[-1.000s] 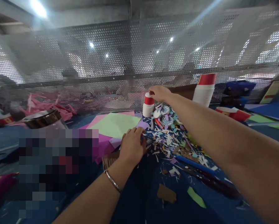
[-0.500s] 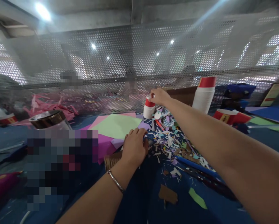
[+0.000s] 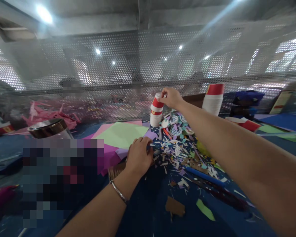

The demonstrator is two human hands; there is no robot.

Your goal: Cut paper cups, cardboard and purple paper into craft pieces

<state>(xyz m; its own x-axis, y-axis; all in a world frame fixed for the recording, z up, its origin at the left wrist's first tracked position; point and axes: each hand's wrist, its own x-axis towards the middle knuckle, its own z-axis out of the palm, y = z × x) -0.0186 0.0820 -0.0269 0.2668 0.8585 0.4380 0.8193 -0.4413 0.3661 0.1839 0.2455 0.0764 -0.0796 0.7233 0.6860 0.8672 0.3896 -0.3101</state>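
Observation:
My right hand (image 3: 171,98) reaches forward, its thumb and fingers closed on the top of a red-and-white paper cup (image 3: 157,100). That cup is upside down and slightly tilted over a short stack of paper cups (image 3: 156,119), where another red band shows. My left hand (image 3: 139,154) rests low at the edge of the coloured paper, fingers bent and thumb apart, with no object visible in it. A light green sheet (image 3: 120,134) lies beyond it on purple and pink paper. Just right of the left fingertips are paper scraps (image 3: 174,148).
Round patterned paper discs (image 3: 175,130) lie beside the short stack. A taller cup stack (image 3: 212,103) stands behind my right forearm. A blue pen-like stick (image 3: 206,176), a lidded jar (image 3: 49,128) and pink paper strips (image 3: 47,115) are around. A perforated metal screen (image 3: 118,72) rises behind.
My right hand has raised and tilted the top cup, uncovering a red band on the cup below. My left hand stays in nearly the same place. The view has shifted slightly.

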